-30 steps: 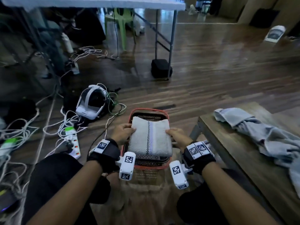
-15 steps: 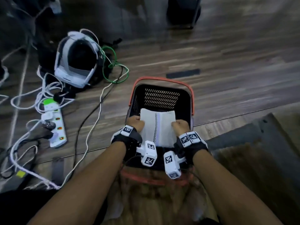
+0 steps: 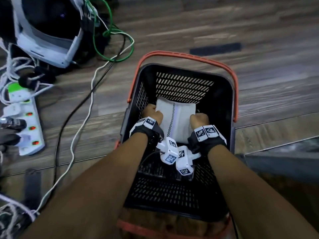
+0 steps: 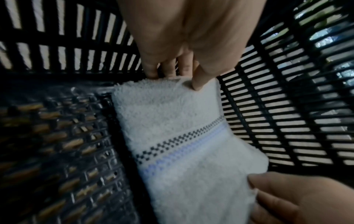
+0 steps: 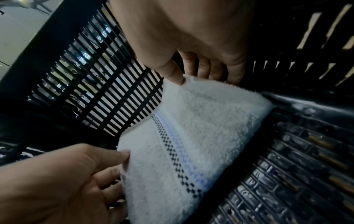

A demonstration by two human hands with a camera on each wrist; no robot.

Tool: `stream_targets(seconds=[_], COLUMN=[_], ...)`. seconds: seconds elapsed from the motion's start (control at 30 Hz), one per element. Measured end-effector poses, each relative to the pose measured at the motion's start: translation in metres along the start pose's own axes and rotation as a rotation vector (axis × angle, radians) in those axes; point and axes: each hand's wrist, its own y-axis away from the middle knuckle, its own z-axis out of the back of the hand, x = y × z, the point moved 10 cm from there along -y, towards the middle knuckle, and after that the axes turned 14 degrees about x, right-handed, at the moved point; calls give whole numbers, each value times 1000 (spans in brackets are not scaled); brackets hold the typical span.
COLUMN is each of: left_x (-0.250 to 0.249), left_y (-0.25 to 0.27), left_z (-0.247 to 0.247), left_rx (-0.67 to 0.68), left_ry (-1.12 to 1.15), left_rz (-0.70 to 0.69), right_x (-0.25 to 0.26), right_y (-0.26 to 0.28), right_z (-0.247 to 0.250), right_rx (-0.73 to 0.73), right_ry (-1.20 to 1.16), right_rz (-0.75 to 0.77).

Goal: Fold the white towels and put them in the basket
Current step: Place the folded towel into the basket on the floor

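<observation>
1. Folded towel [image 3: 179, 118]: white w/ black checker stripe + pale blue band.
2. Basket [image 3: 222, 107]: black slotted walls, orange-red handles.
3. Power strip [image 3: 25, 125]: white, red switches.
4. Cable [image 3: 103, 31]: green.

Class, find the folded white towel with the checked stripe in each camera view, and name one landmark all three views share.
Head: folded white towel centre, inside the basket, between both hands.
Left wrist: towel fills the middle.
Right wrist: towel centre, running diagonally.
Shared landmark: slotted black plastic basket wall.

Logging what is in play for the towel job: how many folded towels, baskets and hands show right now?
Folded towel: 1
Basket: 1
Hands: 2, left hand and right hand, each gripping one end of the towel inside the basket
Total: 4
</observation>
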Motion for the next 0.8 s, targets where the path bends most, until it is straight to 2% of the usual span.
stream_targets(seconds=[0.27, 0.4, 0.47, 0.57, 0.67, 0.8], left_x=[-1, -3, -8, -16, -6, 6], left_y=[-4, 0, 4, 7, 4, 0], left_z=[0, -2, -8, -28, -54, -63], left_rx=[-129, -169, -180, -164, -77, -117], left_ry=[-79, -74, -201, -552, -886, -985], left_rz=[-178, -281, -337, -429, -444, -432], right_x=[-7, 8, 21, 32, 14, -3], right_y=[-8, -2, 6, 12, 1, -8], right_z=[3, -1, -7, -30, -49, -59], right_rx=[-119, -201, -263, -263, -203, -193], right_ry=[-32, 136, 405, 719, 854, 894], right_rz=[11, 154, 266, 424, 415, 391])
